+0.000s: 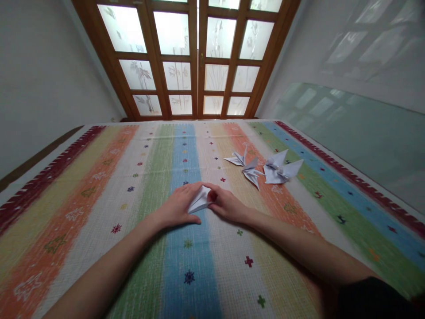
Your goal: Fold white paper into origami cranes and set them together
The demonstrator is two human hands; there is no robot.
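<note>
A small folded piece of white paper (pixel 199 200) lies between my two hands on the blue stripe of the striped cloth. My left hand (pixel 181 204) covers its left side, fingers curved over the far edge and thumb held apart on the near side. At the right corner, my right hand (pixel 226 204) pinches the paper between thumb and fingers. Part of the paper is hidden under the left fingers. Beyond my right hand stand several folded paper cranes (pixel 275 170), close together, their wings spread.
A striped cloth (pixel 142 252) with small printed figures covers the table. Wooden doors with frosted panes (pixel 175 75) rise beyond the far edge. White walls stand on both sides, with a pale glass-like panel (pixel 358 133) along the right one.
</note>
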